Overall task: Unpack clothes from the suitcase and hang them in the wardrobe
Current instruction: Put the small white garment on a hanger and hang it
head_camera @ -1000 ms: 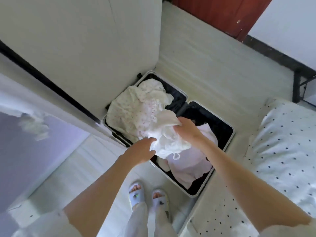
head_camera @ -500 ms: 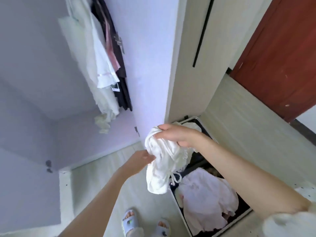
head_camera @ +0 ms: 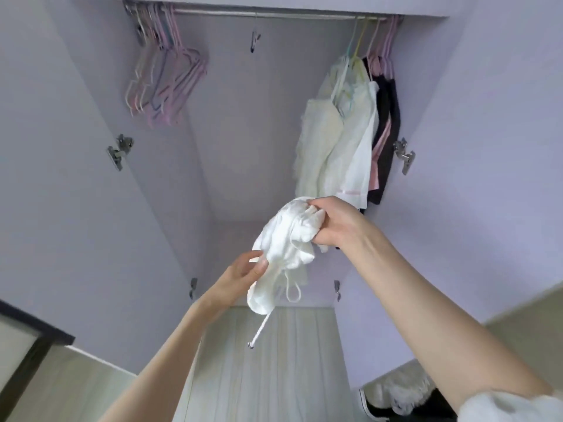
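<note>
White garment (head_camera: 285, 242) hangs bunched in front of the open wardrobe (head_camera: 243, 132), my right hand (head_camera: 333, 222) clenched around its top. My left hand (head_camera: 243, 274) pinches its lower edge, thumb against fingers. A drawstring (head_camera: 259, 330) dangles below. Empty hangers (head_camera: 166, 86) crowd the rail's left; hung clothes (head_camera: 344, 132) fill the right. Suitcase (head_camera: 396, 397) shows, I think, at lower right.
</note>
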The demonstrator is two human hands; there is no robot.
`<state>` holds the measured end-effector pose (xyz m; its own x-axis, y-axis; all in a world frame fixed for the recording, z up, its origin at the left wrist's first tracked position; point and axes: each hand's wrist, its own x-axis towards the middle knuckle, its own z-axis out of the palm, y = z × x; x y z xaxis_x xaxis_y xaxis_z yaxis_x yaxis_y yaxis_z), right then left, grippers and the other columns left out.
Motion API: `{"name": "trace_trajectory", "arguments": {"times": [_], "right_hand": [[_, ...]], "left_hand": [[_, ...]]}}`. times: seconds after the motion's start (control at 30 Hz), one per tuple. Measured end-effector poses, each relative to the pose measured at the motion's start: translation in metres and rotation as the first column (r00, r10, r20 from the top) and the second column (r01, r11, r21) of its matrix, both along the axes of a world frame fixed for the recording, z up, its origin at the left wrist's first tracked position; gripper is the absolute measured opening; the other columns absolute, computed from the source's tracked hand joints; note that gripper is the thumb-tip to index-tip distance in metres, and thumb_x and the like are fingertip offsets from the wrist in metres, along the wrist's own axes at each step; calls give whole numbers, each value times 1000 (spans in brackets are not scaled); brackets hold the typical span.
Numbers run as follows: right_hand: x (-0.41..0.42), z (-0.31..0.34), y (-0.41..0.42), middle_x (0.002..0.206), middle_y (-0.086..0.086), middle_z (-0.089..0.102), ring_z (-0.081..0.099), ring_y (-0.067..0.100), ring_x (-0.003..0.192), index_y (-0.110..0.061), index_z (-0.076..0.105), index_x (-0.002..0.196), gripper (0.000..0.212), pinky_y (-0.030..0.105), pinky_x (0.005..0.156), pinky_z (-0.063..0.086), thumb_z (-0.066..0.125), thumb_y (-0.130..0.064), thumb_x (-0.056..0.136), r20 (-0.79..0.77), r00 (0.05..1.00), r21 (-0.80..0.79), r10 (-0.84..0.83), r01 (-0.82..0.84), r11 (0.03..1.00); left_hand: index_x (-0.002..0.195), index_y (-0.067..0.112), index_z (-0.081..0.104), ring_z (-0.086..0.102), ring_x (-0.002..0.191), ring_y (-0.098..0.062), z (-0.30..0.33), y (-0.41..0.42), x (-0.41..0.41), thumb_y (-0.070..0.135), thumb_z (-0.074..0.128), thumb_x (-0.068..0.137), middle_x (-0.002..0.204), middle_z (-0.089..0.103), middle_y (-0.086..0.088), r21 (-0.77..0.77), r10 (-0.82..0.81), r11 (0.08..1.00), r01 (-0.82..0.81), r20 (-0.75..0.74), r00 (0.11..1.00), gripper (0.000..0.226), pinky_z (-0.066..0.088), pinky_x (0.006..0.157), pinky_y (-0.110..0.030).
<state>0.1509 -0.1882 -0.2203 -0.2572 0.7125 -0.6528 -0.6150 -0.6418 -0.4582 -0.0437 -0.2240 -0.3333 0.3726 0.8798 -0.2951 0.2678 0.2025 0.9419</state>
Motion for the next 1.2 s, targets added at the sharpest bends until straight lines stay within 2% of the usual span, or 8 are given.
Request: {"name": "trace_trajectory", "arguments": {"times": [0.17, 0.27, 0.37, 0.47, 0.73, 0.83, 1.0, 1.2], "right_hand": [[-55, 6, 72, 55, -7, 24, 19, 0, 37, -13, 35, 62, 34, 16, 23, 26, 25, 8, 87, -294, 956, -82, -21, -3, 997], [-68, 17, 105, 59, -5, 32, 26, -7, 50, -9, 43, 68, 26, 8, 49, 38, 47, 16, 76, -321, 947, 56, 2, 17, 998], [-69, 24, 125, 89, 11, 57, 56, 16, 86, -4, 55, 95, 11, 28, 82, 46, 56, -14, 91, 128, 985, 247, -116, 82, 965], [-62, 9, 142, 112, 9, 58, 58, 22, 101, -11, 55, 116, 28, 37, 96, 43, 49, -30, 96, 630, 775, 319, -53, -196, 927], [-43, -14, 199, 129, -7, 55, 54, 5, 116, -22, 46, 137, 51, 20, 92, 48, 63, -21, 89, 777, 546, 316, 313, -769, 556], [-47, -14, 229, 128, -7, 46, 46, 1, 113, -20, 48, 130, 59, -3, 83, 36, 75, -23, 78, 940, 338, 281, 55, -853, 439], [-58, -18, 278, 107, -4, 52, 50, 7, 94, -23, 51, 94, 27, 10, 74, 36, 72, -30, 79, 923, 288, 375, -254, -816, 440], [-74, -20, 313, 105, 1, 51, 51, 11, 90, -10, 60, 103, 22, 15, 77, 36, 62, -27, 87, 948, 175, 277, -264, -863, 423]], "left_hand": [[118, 36, 51, 58, 107, -9, 10, 59, -19, 52, 71, 69, 116, 60, 9, 180, 40, 983, -42, 17, 999, 56, 48, 93, -32], [100, 20, 63, 65, 90, -18, 30, 87, -29, 53, 59, 83, 94, 68, 2, 188, 86, 978, -92, 41, 995, 38, 48, 85, -31], [103, 8, 65, 68, 95, -24, 41, 119, -45, 47, 54, 88, 99, 72, -9, 45, 62, 997, -69, 140, 988, 43, 51, 88, -34], [102, -8, 61, 61, 87, -30, 48, 156, -52, 59, 60, 78, 95, 66, -18, -48, 128, 992, -120, 202, 971, 71, 45, 85, -40], [99, 7, 68, 69, 80, -19, 59, 245, -31, 43, 40, 95, 87, 73, -9, -44, 271, 963, -267, 176, 946, 46, 55, 73, -28], [98, 6, 70, 66, 86, -27, 65, 274, -28, 45, 44, 94, 94, 71, -17, -31, 357, 934, -355, 109, 928, 47, 50, 84, -39], [95, -1, 66, 59, 72, -25, 73, 308, -27, 44, 40, 96, 79, 64, -16, -27, 446, 895, -445, 89, 891, 52, 47, 68, -32], [107, -3, 63, 60, 83, -28, 78, 336, -34, 39, 35, 99, 94, 65, -21, -21, 431, 902, -431, 117, 895, 51, 48, 73, -36]]}}
